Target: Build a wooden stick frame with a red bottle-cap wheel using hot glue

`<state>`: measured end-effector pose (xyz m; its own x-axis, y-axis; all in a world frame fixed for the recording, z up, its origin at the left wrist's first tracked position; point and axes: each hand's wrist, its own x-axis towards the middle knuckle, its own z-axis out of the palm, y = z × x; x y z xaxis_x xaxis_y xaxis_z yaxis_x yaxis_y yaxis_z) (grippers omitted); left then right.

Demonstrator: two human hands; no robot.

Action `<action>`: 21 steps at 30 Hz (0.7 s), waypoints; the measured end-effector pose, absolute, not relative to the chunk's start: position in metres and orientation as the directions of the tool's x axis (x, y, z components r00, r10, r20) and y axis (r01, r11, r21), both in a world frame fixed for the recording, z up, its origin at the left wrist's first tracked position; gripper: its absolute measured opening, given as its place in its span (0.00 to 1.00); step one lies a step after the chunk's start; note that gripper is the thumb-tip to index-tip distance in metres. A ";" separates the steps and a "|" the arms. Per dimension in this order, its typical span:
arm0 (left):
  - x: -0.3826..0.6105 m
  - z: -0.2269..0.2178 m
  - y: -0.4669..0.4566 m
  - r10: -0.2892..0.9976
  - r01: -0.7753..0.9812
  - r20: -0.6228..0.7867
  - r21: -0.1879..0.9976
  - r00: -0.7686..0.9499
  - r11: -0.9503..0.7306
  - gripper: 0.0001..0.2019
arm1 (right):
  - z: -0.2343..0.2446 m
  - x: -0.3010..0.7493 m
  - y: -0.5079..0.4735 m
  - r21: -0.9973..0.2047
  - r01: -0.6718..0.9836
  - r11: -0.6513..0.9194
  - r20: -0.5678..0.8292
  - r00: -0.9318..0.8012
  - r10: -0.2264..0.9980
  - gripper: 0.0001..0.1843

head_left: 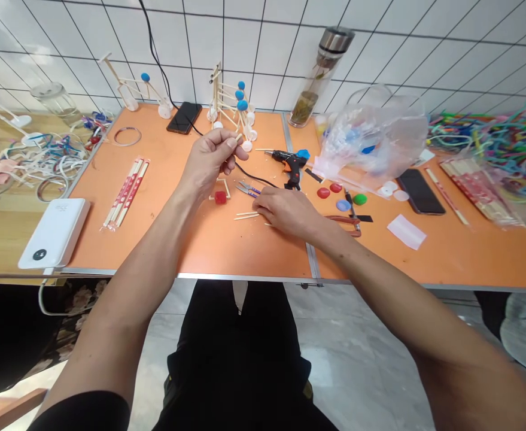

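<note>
My left hand [211, 157] is raised over the table, thumb and fingers pinched on a short wooden stick [239, 137]. My right hand [287, 211] rests low on the tabletop with its fingers curled; what they hold, if anything, is hidden. Beside its fingertips lie loose wooden sticks [246, 216] and small pliers with blue-purple handles [250, 190]. A little wooden frame with a red cap [220, 197] sits below my left hand. Just beyond my right hand stands a black glue gun [289, 164], its cord running to the left.
At the back are a stick model with blue caps [241, 99], a black phone [184, 117] and a glass tea bottle [316, 78]. Wrapped chopsticks [127, 193] and a white power bank [55, 233] lie left. Rightward are a plastic bag [374, 131] and another phone [420, 191].
</note>
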<state>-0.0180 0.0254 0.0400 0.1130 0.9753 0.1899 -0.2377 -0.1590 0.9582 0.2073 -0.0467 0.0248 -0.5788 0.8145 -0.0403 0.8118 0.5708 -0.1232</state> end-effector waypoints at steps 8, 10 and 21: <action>-0.016 0.043 0.022 0.975 -0.215 0.175 0.966 0.135 -0.144 0.13 | 0.024 0.202 -0.041 -0.128 0.818 0.561 -0.096 -0.573 0.814 0.18; -0.016 0.044 0.021 0.975 -0.220 0.175 0.965 0.138 -0.142 0.13 | 0.028 0.202 -0.040 -0.141 0.823 0.550 -0.109 -0.565 0.818 0.17; -0.017 0.039 0.024 0.979 -0.187 0.172 0.971 0.111 -0.149 0.14 | 0.048 0.205 -0.027 -0.295 0.828 0.477 -0.021 -0.504 0.863 0.15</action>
<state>-0.0171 0.0237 0.0390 0.1108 0.9789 0.1720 -0.1867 -0.1494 0.9710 0.2050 -0.0275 0.0482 -0.5045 0.8632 -0.0215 0.8282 0.4767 -0.2947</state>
